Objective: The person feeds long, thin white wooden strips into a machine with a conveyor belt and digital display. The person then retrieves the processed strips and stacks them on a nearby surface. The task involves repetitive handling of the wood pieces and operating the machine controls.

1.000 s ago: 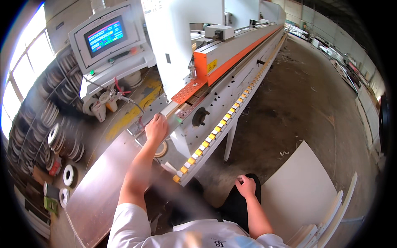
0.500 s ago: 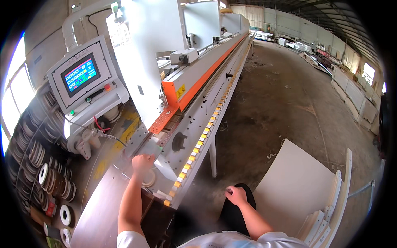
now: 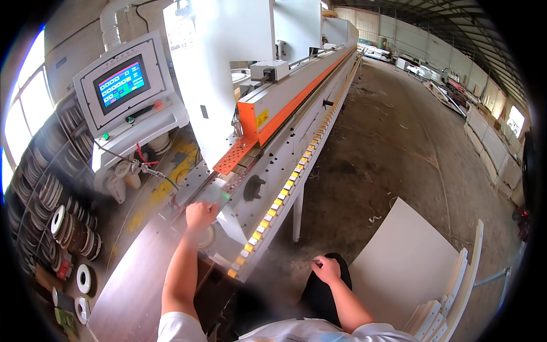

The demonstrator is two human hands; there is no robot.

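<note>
My left hand (image 3: 201, 215) is closed in a fist at the near end of a long white-and-orange edge banding machine (image 3: 268, 122), beside its metal infeed. What that fist holds, if anything, is hidden. Just ahead of it lies a perforated orange plate (image 3: 235, 155). A pale ring-shaped roll (image 3: 205, 236) sits partly behind my left wrist. Lower right, my right hand (image 3: 326, 268) rests on my black-trousered leg (image 3: 319, 293) with its fingers curled in; their inner side does not show.
A control panel (image 3: 122, 85) with a lit screen stands left of the machine. Below it, a rack (image 3: 43, 171) holds rolls of banding. Yellow-and-white rollers (image 3: 273, 208) line the machine's right edge. A large pale board (image 3: 399, 251) and several stacked strips (image 3: 436, 316) lie at right.
The view has turned slightly, so the machine and panel sit a little farther right and higher. Both hands keep nearly the same places and stay closed.
</note>
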